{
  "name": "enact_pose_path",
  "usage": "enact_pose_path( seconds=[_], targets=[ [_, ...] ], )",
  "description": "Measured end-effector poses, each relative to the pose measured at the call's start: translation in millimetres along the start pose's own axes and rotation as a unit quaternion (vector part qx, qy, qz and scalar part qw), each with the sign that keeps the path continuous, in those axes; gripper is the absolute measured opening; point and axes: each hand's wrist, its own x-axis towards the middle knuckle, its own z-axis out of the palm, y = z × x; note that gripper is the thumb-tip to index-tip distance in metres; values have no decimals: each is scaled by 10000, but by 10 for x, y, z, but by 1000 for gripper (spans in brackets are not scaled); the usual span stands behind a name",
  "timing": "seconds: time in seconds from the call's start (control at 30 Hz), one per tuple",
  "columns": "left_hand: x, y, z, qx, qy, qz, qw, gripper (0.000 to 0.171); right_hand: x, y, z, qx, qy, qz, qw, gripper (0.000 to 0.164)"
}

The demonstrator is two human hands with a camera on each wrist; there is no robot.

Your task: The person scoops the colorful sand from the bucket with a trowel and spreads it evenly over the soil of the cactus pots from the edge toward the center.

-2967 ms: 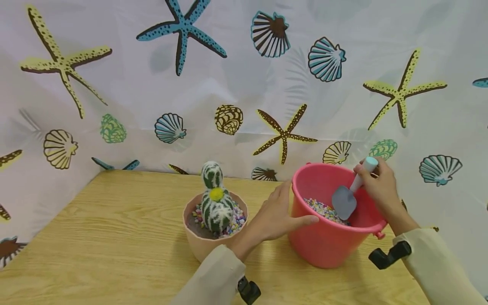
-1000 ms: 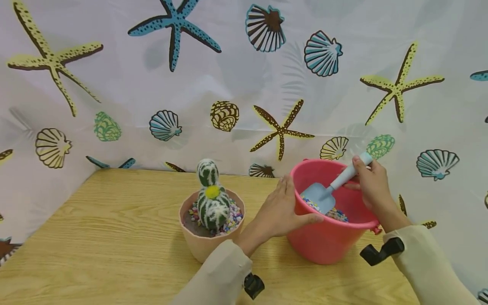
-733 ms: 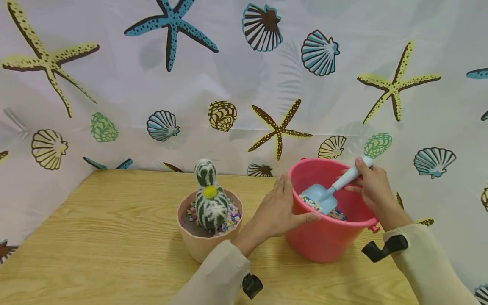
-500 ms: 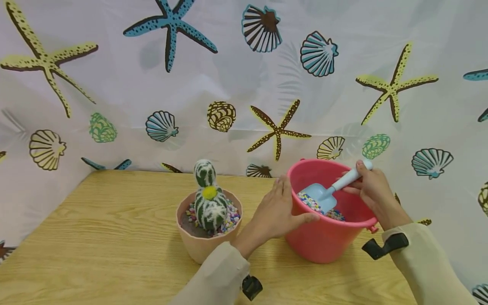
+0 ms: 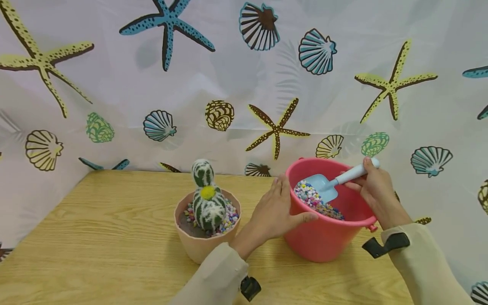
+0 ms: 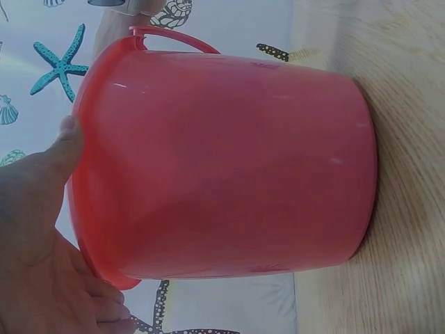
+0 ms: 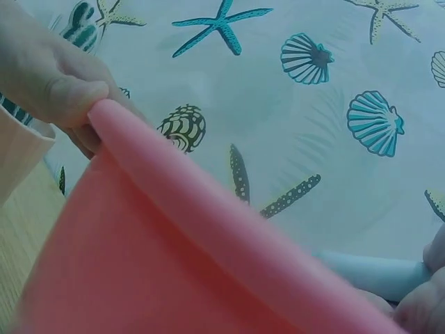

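Observation:
A pink bucket [image 5: 324, 239] stands at the right of the table, with small multicoloured pebbles [image 5: 310, 198] inside. My right hand [image 5: 377, 192] reaches over its right rim and grips the white handle of a light blue toy shovel [image 5: 323, 187]. The blade lies low inside the bucket against the heap of pebbles, the handle slanting up to the right. My left hand [image 5: 271, 212] presses against the bucket's left side, fingers straight along the outside and thumb [image 6: 68, 139] at the rim. In the right wrist view the shovel's handle [image 7: 379, 277] shows partly behind the rim.
Left of the bucket stands a peach flowerpot [image 5: 202, 249] with a cactus [image 5: 209, 212] bearing a yellow flower, pebbles round its base. The left forearm passes close in front of the pot. A cloth [image 5: 228, 76] printed with shells and starfish hangs behind the wooden table [image 5: 103, 237].
The shovel's blade has moved left and up within the bucket since the first frame, and its handle now lies flatter. More pebbles show. The left hand stays at the bucket's side.

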Motion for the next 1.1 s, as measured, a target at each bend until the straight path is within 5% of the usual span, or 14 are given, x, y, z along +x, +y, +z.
enact_pose_path(
  seconds=[0.47, 0.87, 1.1],
  targets=[
    [-8, -10, 9, -97, 17, -54, 9999, 110, -12, -7, -18, 921, 9, 1, 9958, 31],
    [-10, 33, 11, -270, 125, 74, 9995, 110, 4, -70, -96, 1974, -20, 203, 9801, 41],
    [-59, 26, 15, -720, 105, 26, 9973, 109, -40, -63, -96, 2210, 18, 105, 9752, 45]
  ],
)
